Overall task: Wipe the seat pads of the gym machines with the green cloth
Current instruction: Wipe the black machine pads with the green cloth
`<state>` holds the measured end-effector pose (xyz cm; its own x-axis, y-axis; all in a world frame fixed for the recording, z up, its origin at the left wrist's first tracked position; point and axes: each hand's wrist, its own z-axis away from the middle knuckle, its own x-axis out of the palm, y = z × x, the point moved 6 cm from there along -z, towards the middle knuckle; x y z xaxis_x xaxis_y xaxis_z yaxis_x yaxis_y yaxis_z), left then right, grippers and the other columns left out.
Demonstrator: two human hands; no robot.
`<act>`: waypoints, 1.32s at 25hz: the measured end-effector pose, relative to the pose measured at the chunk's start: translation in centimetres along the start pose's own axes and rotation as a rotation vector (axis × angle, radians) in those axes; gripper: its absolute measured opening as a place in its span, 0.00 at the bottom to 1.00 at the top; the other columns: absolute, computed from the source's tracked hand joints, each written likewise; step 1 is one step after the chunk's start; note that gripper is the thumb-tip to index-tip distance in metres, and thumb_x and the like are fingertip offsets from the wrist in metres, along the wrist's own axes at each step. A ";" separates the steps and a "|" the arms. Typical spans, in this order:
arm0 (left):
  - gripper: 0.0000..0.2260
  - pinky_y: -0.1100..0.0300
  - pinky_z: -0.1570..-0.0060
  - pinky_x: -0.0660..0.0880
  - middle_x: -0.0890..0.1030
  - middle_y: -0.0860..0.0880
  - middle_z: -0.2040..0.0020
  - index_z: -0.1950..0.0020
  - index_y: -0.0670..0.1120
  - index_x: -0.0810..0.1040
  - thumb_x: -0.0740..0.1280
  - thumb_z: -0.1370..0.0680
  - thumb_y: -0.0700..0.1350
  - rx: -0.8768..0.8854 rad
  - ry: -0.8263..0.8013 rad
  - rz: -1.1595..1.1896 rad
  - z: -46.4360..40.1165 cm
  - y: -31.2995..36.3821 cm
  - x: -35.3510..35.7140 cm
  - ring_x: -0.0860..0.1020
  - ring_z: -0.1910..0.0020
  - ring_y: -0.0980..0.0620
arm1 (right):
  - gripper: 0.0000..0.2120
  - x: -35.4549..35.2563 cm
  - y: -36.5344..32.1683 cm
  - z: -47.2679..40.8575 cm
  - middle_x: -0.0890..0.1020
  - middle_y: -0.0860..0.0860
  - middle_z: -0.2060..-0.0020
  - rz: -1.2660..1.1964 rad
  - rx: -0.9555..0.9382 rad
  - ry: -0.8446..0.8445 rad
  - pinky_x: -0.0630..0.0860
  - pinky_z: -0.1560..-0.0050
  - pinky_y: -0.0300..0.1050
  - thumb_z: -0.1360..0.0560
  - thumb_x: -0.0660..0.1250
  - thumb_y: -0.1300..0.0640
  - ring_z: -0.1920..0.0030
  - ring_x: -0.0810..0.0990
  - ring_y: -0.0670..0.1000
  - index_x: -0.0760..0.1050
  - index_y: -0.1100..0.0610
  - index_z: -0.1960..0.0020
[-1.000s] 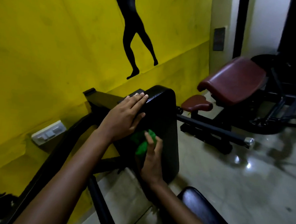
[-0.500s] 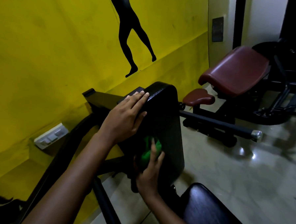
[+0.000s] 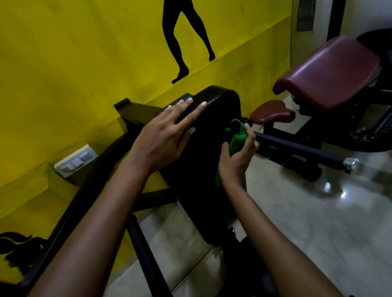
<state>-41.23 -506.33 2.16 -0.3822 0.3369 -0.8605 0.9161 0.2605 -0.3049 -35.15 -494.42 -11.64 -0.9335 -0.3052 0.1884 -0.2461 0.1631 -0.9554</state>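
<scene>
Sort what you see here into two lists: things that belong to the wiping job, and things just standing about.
Belongs to the job:
green cloth, gripped by the right hand
black pad, steadied by the left hand
maroon seat pad and maroon arm pad, likely next

Just there:
wall socket
yellow wall with black silhouette
chrome-tipped bar

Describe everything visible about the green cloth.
The green cloth is a small, bright green rag, soft and crumpled into a bunch rather than spread flat. The right hand grips it, fingers curled around its middle, so part bulges above the fingers and a tail hangs below the palm. It is pressed against the right-hand side of the upright black pad, near its upper half. The left hand rests flat on the pad's top edge, not touching the cloth.
</scene>
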 end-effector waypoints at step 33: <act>0.27 0.45 0.27 0.38 0.46 0.41 0.22 0.24 0.37 0.40 0.35 0.23 0.45 0.447 -0.237 -0.744 -0.7 5.2 2.5 0.43 0.23 0.42 | 0.23 0.4 4.2 1.4 0.64 0.59 0.32 0.108 0.276 0.108 0.62 0.42 0.35 0.23 0.63 0.59 0.33 0.66 0.57 0.64 0.56 0.28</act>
<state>-37.52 -503.49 -1.28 -0.9059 0.0128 -0.4233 0.4220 -0.0559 -0.9049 -36.21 -495.17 -15.88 -0.9763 -0.1963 0.0917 -0.0779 -0.0767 -0.9940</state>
